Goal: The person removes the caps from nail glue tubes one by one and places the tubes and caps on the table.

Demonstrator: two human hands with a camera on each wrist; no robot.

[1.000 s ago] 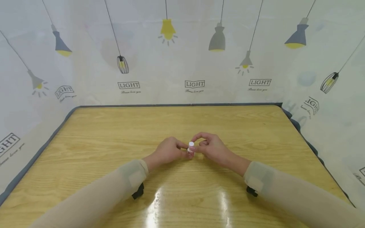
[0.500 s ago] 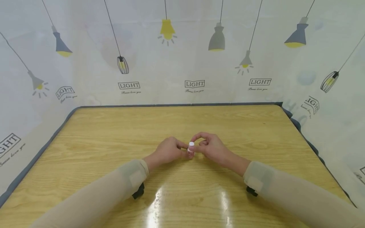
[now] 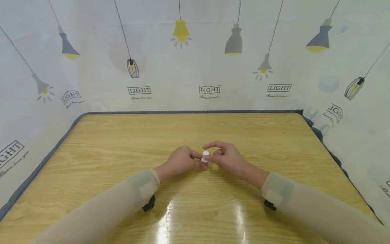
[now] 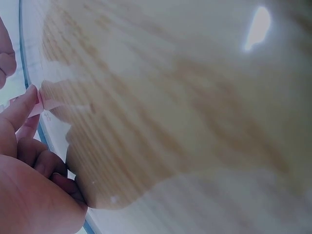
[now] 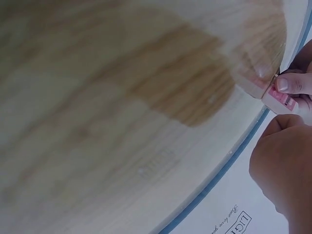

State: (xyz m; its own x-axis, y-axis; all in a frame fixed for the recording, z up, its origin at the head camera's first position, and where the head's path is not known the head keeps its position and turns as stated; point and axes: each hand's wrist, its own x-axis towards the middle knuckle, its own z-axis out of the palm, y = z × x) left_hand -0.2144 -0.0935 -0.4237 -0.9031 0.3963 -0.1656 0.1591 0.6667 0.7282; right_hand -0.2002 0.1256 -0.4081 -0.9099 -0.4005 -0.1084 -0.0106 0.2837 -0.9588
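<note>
A small bottle (image 3: 205,163) with a pink-and-white label and a white cap (image 3: 206,153) stands upright on the table, between the two hands. My left hand (image 3: 182,161) pinches its lower body from the left; in the right wrist view the thumb presses on the label of the bottle (image 5: 280,101). From the right, my right hand (image 3: 230,158) has its thumb against the cap, while its index finger arches round behind the top. The other right fingers are curled in. Only the bottle's lower end shows in the left wrist view, partly behind the left fingers.
The glossy wooden table (image 3: 146,135) has a dark blue edge (image 3: 182,112). A pale curtain (image 3: 170,67) printed with lamps surrounds it on the back and both sides. Light reflections lie near the front.
My right index finger has straightened and lifted slightly at the cap, and the right thumb has shifted a little. My left hand keeps its hold on the bottle.
</note>
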